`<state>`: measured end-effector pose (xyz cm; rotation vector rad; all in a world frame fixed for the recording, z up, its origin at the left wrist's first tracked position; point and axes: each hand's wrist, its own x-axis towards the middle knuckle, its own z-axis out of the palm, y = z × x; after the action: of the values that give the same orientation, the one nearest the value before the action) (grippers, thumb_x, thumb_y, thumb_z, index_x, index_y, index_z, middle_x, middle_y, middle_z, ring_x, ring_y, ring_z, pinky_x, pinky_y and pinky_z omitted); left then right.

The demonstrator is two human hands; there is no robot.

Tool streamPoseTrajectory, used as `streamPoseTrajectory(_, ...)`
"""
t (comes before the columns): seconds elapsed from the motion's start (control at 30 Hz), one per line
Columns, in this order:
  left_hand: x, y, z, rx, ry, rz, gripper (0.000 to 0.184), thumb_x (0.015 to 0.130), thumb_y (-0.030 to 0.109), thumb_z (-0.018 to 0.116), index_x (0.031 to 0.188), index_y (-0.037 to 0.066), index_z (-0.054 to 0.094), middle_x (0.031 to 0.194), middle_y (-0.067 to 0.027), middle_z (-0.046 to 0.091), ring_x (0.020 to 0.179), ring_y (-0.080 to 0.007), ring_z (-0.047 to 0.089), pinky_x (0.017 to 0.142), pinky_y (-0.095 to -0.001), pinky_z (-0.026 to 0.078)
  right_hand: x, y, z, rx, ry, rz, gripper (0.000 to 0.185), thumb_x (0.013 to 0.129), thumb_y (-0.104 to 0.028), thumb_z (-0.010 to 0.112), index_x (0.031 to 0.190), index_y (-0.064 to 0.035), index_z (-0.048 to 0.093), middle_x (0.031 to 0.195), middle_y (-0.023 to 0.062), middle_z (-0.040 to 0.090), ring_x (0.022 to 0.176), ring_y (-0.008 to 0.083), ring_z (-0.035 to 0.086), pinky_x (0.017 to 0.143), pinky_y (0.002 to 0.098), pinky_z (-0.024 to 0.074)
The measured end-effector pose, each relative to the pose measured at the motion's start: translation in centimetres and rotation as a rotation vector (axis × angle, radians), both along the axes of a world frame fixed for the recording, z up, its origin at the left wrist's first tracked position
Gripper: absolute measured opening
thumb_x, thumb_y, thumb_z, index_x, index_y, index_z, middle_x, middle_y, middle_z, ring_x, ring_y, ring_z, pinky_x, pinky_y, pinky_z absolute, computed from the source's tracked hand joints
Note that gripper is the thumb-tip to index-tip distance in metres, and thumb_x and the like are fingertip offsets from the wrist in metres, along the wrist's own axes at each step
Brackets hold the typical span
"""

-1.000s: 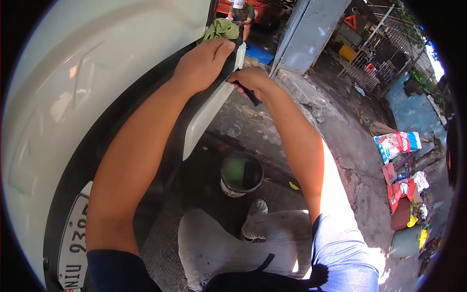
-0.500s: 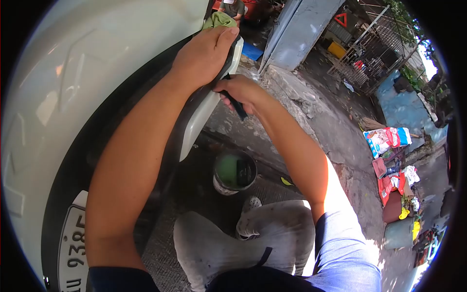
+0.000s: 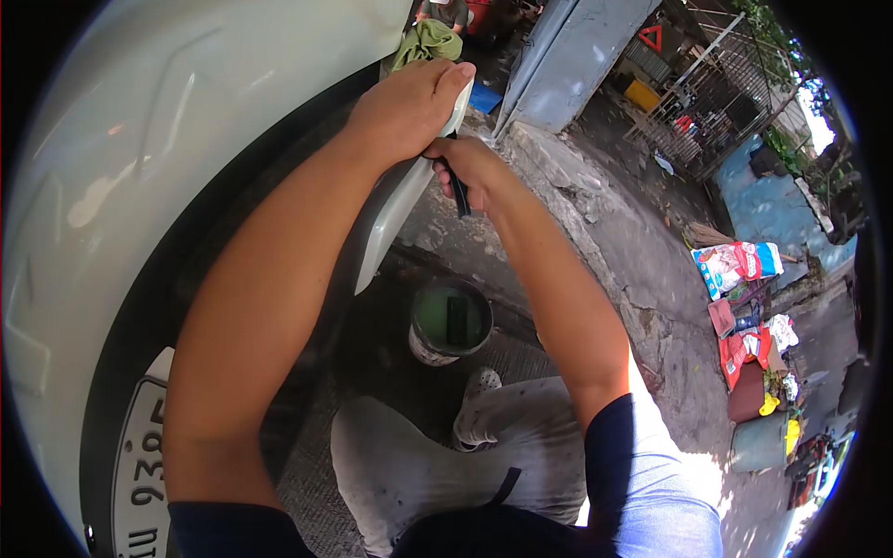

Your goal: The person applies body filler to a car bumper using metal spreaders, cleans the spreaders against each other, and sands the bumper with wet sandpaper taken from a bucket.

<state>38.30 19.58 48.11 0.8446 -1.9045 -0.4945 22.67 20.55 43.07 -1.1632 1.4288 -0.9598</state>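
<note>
At the corner of the car's bumper, my left hand (image 3: 409, 107) rests with its fingers curled out of sight over the far side. A bunched green cloth (image 3: 427, 41) sticks out beyond its knuckles. Just right of it, my right hand (image 3: 470, 167) is closed round a narrow black strip-like tool (image 3: 459, 192), whose lower end points down from the fist; its upper end meets the bumper edge. The bumper has a dark upper band and a pale lower edge (image 3: 395, 219). Both hands are close together there.
Below stands a bucket (image 3: 451, 321) of greenish liquid with a dark block-shaped thing in it. A number plate (image 3: 139, 465) is at lower left. A metal post (image 3: 567, 65) and broken concrete ledge lie beyond. Bags and litter (image 3: 739, 268) are at right. A person (image 3: 445, 13) sits at the back.
My left hand and the green cloth have shifted slightly right and down along the bumper. My right hand has moved slightly right, and the black tool now hangs more upright.
</note>
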Motion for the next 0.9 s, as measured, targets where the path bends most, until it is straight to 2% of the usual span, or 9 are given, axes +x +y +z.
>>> streamPoseTrajectory(0.07, -0.1, -0.1, 0.1, -0.006, -0.006, -0.001, 0.063, 0.106, 0.052, 0.038, 0.129, -0.001, 0.064, 0.127, -0.025, 0.066, 0.12, -0.0413, 0.06, 0.104, -0.0413, 0.044, 1.3, 2.1, -0.7, -0.057, 0.019, 0.034, 0.014, 0.09, -0.012, 0.065, 0.088, 0.0013, 0.062, 0.069, 0.007, 0.058, 0.051, 0.0158, 0.052, 0.043, 0.0335, 0.0424)
streamPoseTrajectory(0.17, -0.1, 0.1, 0.0, -0.021, -0.025, -0.004, 0.062, 0.106, 0.051, 0.038, 0.129, 0.0, 0.065, 0.125, -0.0249, 0.067, 0.119, -0.0415, 0.06, 0.104, -0.0414, 0.044, 2.4, 4.3, 0.9, 0.027, 0.038, 0.102, 0.01, 0.092, -0.011, 0.064, 0.091, -0.0029, 0.058, 0.064, 0.0021, 0.053, 0.047, 0.0127, 0.049, 0.041, 0.03, 0.0405)
streamPoseTrajectory(0.3, -0.1, 0.1, 0.1, 0.009, -0.011, 0.016, 0.061, 0.106, 0.051, 0.037, 0.127, 0.001, 0.065, 0.124, -0.025, 0.067, 0.118, -0.0423, 0.06, 0.103, -0.0425, 0.044, 1.2, 1.1, 0.1, -0.033, -0.044, -0.022, 0.008, 0.091, -0.009, 0.064, 0.092, -0.0025, 0.058, 0.064, 0.003, 0.054, 0.048, 0.0127, 0.05, 0.042, 0.0293, 0.0413)
streamPoseTrajectory(0.33, -0.1, 0.0, 0.1, 0.005, 0.004, 0.025, 0.061, 0.107, 0.051, 0.037, 0.126, 0.001, 0.065, 0.123, -0.0251, 0.067, 0.118, -0.0425, 0.06, 0.102, -0.0428, 0.045, 2.1, 2.4, -0.4, -0.103, 0.044, -0.041, 0.009, 0.09, -0.009, 0.064, 0.091, -0.0022, 0.058, 0.064, 0.0023, 0.053, 0.048, 0.0124, 0.05, 0.043, 0.029, 0.0405)
streamPoseTrajectory(0.43, -0.1, -0.1, 0.2, -0.027, -0.014, 0.026, 0.06, 0.107, 0.05, 0.037, 0.126, 0.001, 0.065, 0.124, -0.0252, 0.066, 0.119, -0.0424, 0.06, 0.103, -0.0433, 0.044, 5.5, 8.1, 0.8, -0.054, 0.021, 0.098, 0.01, 0.09, -0.009, 0.064, 0.09, -0.0025, 0.056, 0.065, 0.0018, 0.053, 0.049, 0.0122, 0.05, 0.044, 0.0287, 0.0398)
streamPoseTrajectory(0.6, -0.2, 0.1, -0.1, -0.048, 0.007, 0.02, 0.06, 0.107, 0.05, 0.036, 0.127, 0.001, 0.064, 0.125, -0.0254, 0.066, 0.12, -0.0426, 0.059, 0.105, -0.0436, 0.043, 3.6, 4.8, 0.0, -0.022, -0.072, -0.03, 0.012, 0.088, -0.009, 0.066, 0.094, -0.0003, 0.059, 0.066, 0.0038, 0.055, 0.049, 0.0122, 0.05, 0.046, 0.0291, 0.0408)
streamPoseTrajectory(0.7, -0.1, -0.3, 0.1, -0.059, -0.001, 0.022, 0.061, 0.107, 0.05, 0.036, 0.128, 0.001, 0.064, 0.125, -0.0252, 0.066, 0.121, -0.0428, 0.059, 0.105, -0.0437, 0.043, 6.4, 9.3, 0.3, -0.08, 0.049, 0.063, 0.011, 0.089, -0.008, 0.065, 0.09, -0.0021, 0.056, 0.066, 0.0039, 0.054, 0.049, 0.0121, 0.05, 0.046, 0.0287, 0.0406)
streamPoseTrajectory(0.87, -0.1, 0.0, -0.1, -0.042, -0.023, 0.028, 0.06, 0.107, 0.051, 0.035, 0.126, 0.002, 0.064, 0.125, -0.025, 0.066, 0.12, -0.0432, 0.059, 0.104, -0.0446, 0.044, 5.3, 7.3, 0.3, -0.079, -0.065, -0.017, 0.018, 0.086, -0.008, 0.068, 0.097, 0.004, 0.06, 0.066, 0.0039, 0.055, 0.049, 0.0127, 0.051, 0.046, 0.0291, 0.0424)
streamPoseTrajectory(0.9, -0.1, 0.0, 0.0, -0.039, -0.021, 0.028, 0.06, 0.107, 0.051, 0.035, 0.126, 0.002, 0.064, 0.124, -0.0248, 0.066, 0.119, -0.0432, 0.059, 0.104, -0.0447, 0.044, 5.8, 8.2, 0.0, -0.09, -0.015, 0.013, 0.018, 0.086, -0.007, 0.067, 0.097, 0.0043, 0.06, 0.066, 0.004, 0.055, 0.049, 0.0125, 0.051, 0.046, 0.029, 0.0424)
